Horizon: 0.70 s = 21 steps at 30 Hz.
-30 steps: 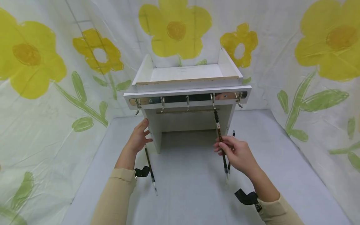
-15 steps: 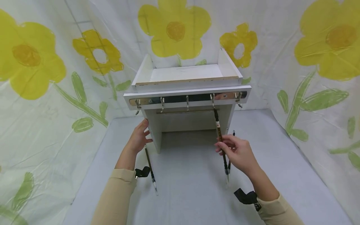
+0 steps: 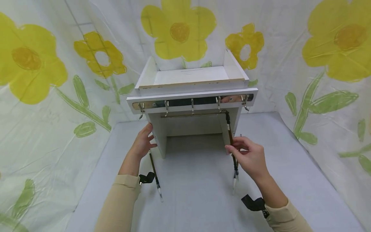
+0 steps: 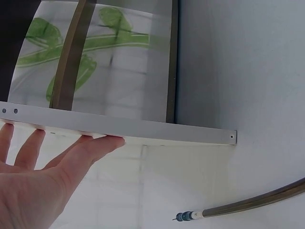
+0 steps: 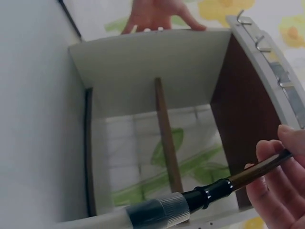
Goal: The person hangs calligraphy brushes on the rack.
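My right hand (image 3: 248, 155) pinches a calligraphy brush (image 3: 230, 132) by its brown handle. The brush hangs tip down, its clear-capped end lowest and its top loop close by the fourth hook (image 3: 219, 104) of the white shelf. Whether the loop sits on the hook I cannot tell. In the right wrist view the brush's capped end (image 5: 157, 210) points away from the fingers. My left hand (image 3: 142, 140) rests its fingertips against the outer side panel (image 4: 119, 125) of the white shelf (image 3: 191, 90).
A second brush (image 3: 155, 175) lies on the table left of the shelf. Another (image 3: 241, 135) lies on the right, mostly hidden by my right hand. Several metal hooks line the rail (image 3: 179, 102). A flower-printed sheet (image 3: 275, 64) hangs behind and beside the white table (image 3: 197, 193).
My right hand and the brush have shifted slightly right, and the brush's top has moved away from directly below the fourth hook. The left hand has stayed on the panel.
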Tool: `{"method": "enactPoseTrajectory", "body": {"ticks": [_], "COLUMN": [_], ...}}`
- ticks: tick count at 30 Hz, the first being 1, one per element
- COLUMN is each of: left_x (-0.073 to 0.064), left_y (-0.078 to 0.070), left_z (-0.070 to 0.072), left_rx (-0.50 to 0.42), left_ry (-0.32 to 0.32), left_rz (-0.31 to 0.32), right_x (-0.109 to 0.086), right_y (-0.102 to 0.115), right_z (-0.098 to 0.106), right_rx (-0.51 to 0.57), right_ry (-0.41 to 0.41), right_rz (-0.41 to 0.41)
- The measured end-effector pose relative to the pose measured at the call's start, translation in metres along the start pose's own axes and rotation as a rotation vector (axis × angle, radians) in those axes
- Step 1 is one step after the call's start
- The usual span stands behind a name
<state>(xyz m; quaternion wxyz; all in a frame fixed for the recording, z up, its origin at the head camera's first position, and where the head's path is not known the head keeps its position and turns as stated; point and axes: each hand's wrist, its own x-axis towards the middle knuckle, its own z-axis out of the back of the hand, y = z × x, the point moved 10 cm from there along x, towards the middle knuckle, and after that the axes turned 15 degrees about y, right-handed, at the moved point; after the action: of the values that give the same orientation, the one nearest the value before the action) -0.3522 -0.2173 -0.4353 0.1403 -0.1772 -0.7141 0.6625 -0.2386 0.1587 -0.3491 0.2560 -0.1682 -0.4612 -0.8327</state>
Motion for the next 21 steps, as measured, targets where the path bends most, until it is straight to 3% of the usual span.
{"method": "enactPoseTrajectory", "body": {"ticks": [13, 21], "left_x": [0.0004, 0.0012], "left_y": [0.0016, 0.0027], "left_z": [0.0010, 0.0025], "left_rx": [0.043, 0.032], "left_ry": [-0.009, -0.007], "left_rz": [0.002, 0.000], "right_x": [0.0010, -0.0016], "right_y": [-0.0057, -0.0034], "right_z": [-0.0068, -0.0046], "right_rx": [-0.043, -0.029], "right_ry": [0.058, 0.045], "right_rz": [-0.011, -0.010]}}
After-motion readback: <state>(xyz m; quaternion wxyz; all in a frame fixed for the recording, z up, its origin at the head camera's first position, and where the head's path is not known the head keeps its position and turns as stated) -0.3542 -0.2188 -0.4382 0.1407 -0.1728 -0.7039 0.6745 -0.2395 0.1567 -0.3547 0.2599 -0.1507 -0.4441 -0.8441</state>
